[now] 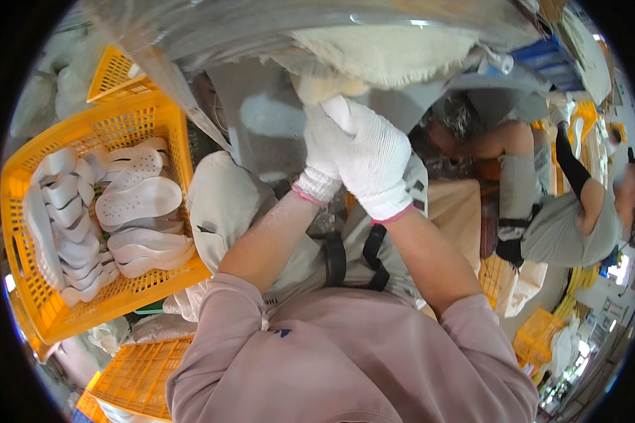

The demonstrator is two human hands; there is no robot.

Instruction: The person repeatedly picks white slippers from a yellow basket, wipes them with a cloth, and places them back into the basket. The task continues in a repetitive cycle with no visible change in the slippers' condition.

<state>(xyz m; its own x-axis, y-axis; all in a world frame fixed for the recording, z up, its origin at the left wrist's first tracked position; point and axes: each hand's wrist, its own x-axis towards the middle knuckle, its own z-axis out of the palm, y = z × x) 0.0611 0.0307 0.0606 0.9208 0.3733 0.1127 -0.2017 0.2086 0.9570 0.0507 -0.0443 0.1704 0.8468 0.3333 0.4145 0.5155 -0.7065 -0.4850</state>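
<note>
My left hand [319, 151] and my right hand [379, 151], both in white knit gloves with pink cuffs, are pressed together in front of me. Their fingers close round a smooth white piece [339, 113]; the gloves hide most of it, so its kind is unclear. Just above the hands, a cream-coloured cloth wheel with a frayed edge [395, 56] hangs under a grey, plastic-covered housing [261, 28]. The piece is at or very near the wheel's lower edge; contact cannot be made out. A yellow basket [102, 310] at my left holds several white perforated shoe parts [140, 201].
Another yellow basket [144, 374] stands at the lower left, and one more [120, 74] at the upper left. To the right sits a co-worker in a grey shirt [571, 229], with a bare arm near a dark opening. A tan sheet [455, 218] hangs between us.
</note>
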